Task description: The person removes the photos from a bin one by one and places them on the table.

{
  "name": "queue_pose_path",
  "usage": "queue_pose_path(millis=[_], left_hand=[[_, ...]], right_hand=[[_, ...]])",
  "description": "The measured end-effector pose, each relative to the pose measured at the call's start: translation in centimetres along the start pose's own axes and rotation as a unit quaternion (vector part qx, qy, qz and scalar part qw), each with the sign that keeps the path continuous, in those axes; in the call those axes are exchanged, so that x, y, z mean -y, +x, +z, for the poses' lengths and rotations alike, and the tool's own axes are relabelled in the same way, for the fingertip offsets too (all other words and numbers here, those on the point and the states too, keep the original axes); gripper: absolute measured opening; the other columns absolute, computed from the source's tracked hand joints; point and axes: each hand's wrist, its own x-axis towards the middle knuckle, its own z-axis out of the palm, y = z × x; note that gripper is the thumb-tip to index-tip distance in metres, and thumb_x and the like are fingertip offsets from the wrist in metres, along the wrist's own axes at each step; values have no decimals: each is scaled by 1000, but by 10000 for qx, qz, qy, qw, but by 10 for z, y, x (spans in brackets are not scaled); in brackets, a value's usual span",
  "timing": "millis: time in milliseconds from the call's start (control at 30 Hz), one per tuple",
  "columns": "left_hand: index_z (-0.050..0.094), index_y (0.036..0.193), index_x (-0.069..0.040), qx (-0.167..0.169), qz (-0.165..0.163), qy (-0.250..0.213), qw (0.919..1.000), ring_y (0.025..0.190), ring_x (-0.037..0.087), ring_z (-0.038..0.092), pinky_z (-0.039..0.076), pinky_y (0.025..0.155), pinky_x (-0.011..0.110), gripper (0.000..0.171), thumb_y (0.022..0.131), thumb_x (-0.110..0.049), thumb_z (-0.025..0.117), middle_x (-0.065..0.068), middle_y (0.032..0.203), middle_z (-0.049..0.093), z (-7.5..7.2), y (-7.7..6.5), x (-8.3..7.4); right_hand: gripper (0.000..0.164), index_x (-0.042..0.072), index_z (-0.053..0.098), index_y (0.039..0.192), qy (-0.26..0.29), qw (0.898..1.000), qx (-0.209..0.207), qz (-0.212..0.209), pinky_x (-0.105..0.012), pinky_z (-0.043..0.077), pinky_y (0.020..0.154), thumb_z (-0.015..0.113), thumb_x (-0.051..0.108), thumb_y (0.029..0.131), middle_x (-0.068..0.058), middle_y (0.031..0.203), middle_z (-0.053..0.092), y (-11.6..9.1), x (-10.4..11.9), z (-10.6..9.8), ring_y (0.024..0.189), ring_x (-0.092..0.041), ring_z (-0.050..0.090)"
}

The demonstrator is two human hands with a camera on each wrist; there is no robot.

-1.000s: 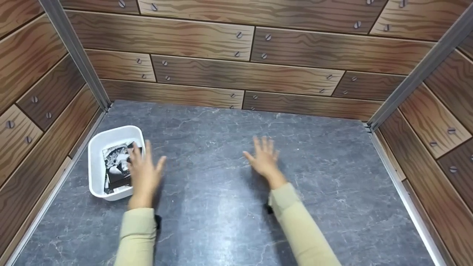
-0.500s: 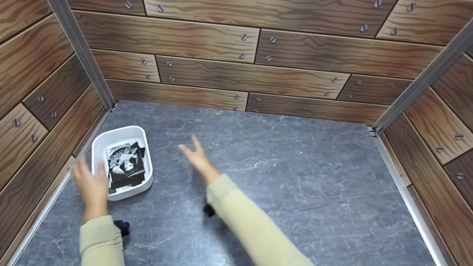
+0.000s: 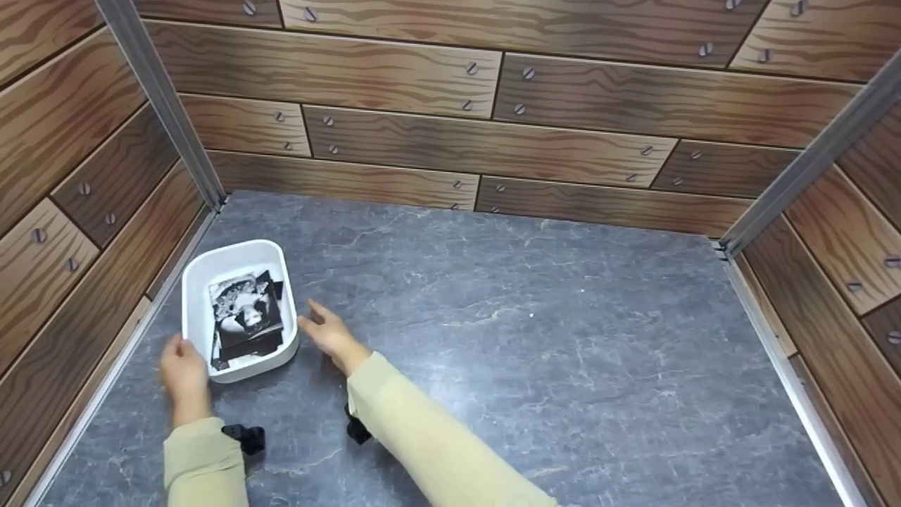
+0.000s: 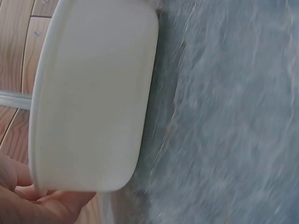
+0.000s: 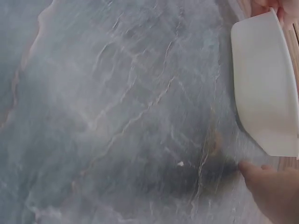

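A white plastic tub (image 3: pixel 241 372) stands on the dark marbled surface at the left. Inside it lies a stack of black-and-white picture cards (image 3: pixel 246 313), the top one showing a portrait. My left hand (image 3: pixel 184 377) grips the tub's near-left edge; the left wrist view shows its thumb and fingers (image 4: pixel 65 205) at the rim and wall. On the tub's right side is my right hand (image 3: pixel 334 338), thumb and fingers spread apart, with fingertips close to the wall. The right wrist view has that right hand (image 5: pixel 268 186) just below the tub's end.
Wood-plank-patterned panels (image 3: pixel 394 141) enclose the surface at the back and both sides. A metal strip (image 3: pixel 105 384) runs along the left edge, close by the tub. The marbled surface (image 3: pixel 563 352) extends to the right.
Both hands have moved left to the tub, the right from mid-surface to its right side. The left hand went past the tub's left side and now grips it. The view shifted slightly.
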Motion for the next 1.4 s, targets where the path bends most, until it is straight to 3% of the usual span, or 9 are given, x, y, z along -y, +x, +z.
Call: queue_pose_path(millis=[167, 400, 667, 800, 900, 933, 1133, 1267, 1400], left_hand=[[30, 143, 15, 13, 41, 4, 10000, 137, 47, 31, 26, 117, 49, 46, 100, -3, 26, 37, 144, 33, 6, 0, 4], [33, 142, 14, 134, 35, 87, 9999, 135, 47, 33, 27, 116, 51, 46, 99, -1, 26, 37, 143, 36, 4, 0, 1], [33, 145, 9, 785, -183, -221, 9965, 136, 40, 36, 33, 113, 47, 47, 100, -6, 34, 32, 147, 35, 8, -2, -10], [37, 144, 7, 1237, -159, -631, 9902, 106, 15, 60, 50, 89, 24, 47, 100, -10, 41, 31, 146, 39, 20, -7, -10], [38, 143, 8, 1597, -188, -951, 9824, 80, -6, 56, 49, 70, 11, 48, 100, -11, 44, 30, 143, 42, 32, -13, -11], [37, 143, 9, 1741, -193, -1097, 9784, 76, -9, 55, 49, 70, 11, 48, 100, -10, 45, 29, 141, 44, 37, -15, -13], [37, 140, 14, 2419, 50, -1596, 9571, 81, 0, 61, 53, 73, 15, 48, 97, -4, 47, 25, 129, 56, 83, -33, -25], [39, 138, 16, 2663, 200, -1597, 9504, 86, 8, 61, 53, 73, 18, 46, 95, 0, 46, 34, 132, 50, 114, -58, -26], [42, 136, 16, 2896, 232, -1606, 9433, 89, 13, 62, 55, 75, 21, 44, 95, 2, 49, 37, 130, 51, 137, -86, -26]], right_hand=[[48, 7, 48, 142, 78, 9999, 89, -33, -33, 42, 108, 58, 16, 97, -17, 143, 51, 1, 0, 4, 133, -27, 47], [49, -2, 46, 141, 283, 9989, 198, -327, -27, 46, 103, 57, 2, 93, -20, 137, 55, 3, 1, 11, 124, -25, 54], [54, -8, 44, 139, 374, 9988, 241, -199, -32, 46, 104, 50, -11, 85, -23, 137, 53, 10, 8, -8, 124, -30, 53], [59, -10, 43, 139, 445, 9980, 328, -298, -33, 47, 103, 46, -15, 81, -25, 137, 52, 10, 5, -32, 124, -32, 52], [61, -12, 40, 140, 632, 9957, 509, -436, -34, 46, 103, 43, -17, 79, -29, 138, 50, 6, -2, -55, 125, -35, 51], [61, -14, 39, 139, 702, 9948, 537, -506, -35, 47, 103, 42, -17, 78, -30, 137, 49, 4, -5, -64, 124, -36, 51], [62, -15, 28, 144, 1153, 9902, 580, -542, -45, 45, 105, 38, -16, 82, -35, 143, 39, -9, -16, -127, 127, -44, 45], [63, -11, 21, 148, 1109, 9924, 469, -253, -48, 39, 110, 39, -11, 88, -32, 151, 29, -31, -25, -168, 134, -43, 39], [63, -7, 19, 150, 1057, 9939, 302, -7, -47, 44, 105, 41, -7, 91, -30, 153, 27, -57, -35, -204, 128, -39, 46]])
